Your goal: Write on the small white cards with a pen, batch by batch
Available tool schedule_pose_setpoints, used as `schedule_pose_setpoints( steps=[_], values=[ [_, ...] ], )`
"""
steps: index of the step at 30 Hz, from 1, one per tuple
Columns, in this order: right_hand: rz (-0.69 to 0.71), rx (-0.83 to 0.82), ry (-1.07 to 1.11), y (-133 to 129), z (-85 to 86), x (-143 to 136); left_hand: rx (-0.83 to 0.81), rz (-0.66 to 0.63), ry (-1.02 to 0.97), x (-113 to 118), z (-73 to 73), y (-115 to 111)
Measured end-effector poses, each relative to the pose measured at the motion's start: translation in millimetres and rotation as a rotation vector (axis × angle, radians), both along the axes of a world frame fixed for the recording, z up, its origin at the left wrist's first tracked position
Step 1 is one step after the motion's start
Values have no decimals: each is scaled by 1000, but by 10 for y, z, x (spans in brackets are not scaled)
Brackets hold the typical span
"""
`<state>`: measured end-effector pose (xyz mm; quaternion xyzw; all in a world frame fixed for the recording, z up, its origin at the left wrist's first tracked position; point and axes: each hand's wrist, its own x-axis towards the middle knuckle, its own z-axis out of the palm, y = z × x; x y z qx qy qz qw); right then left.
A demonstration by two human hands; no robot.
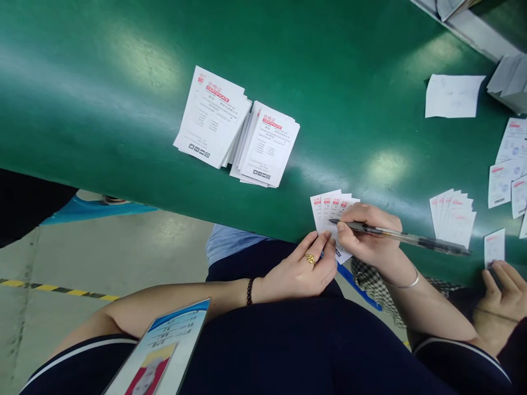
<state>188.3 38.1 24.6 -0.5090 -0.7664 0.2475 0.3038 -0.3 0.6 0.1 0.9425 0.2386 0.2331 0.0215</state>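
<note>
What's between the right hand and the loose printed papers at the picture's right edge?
Head view: a fan of white cards on the green table, plus the rear of the pen the right hand holds.

Three hands point(302, 269) point(368, 236) (one a neighbour's point(500, 293)), one pen point(411, 240), two central certificate stacks point(212, 118) point(269, 142) show.

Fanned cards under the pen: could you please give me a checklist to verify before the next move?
1. Pen held in the right grip: ok.
2. Pen tip directed at the fanned cards: ok.
3. Pen tip touching the paper: cannot tell; contact is too small to see.
4. Left grip touching the fanned cards: ok, fingers at their lower edge.
5. All card faces uncovered: not ok; the cards overlap and the right grip hides part.
6. Two certificate stacks squared: not ok; edges stick out.
</note>
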Motion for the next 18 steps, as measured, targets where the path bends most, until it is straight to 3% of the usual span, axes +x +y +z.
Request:
schedule_pose_setpoints(
  steps=[4, 18],
  values=[
    [10, 90, 18, 26, -51, -57, 0, -6, 3, -2, -25, -23],
    [20, 115, -29, 39, -44, -80, -3, -3, 24, -4, -3, -10]
  ],
)
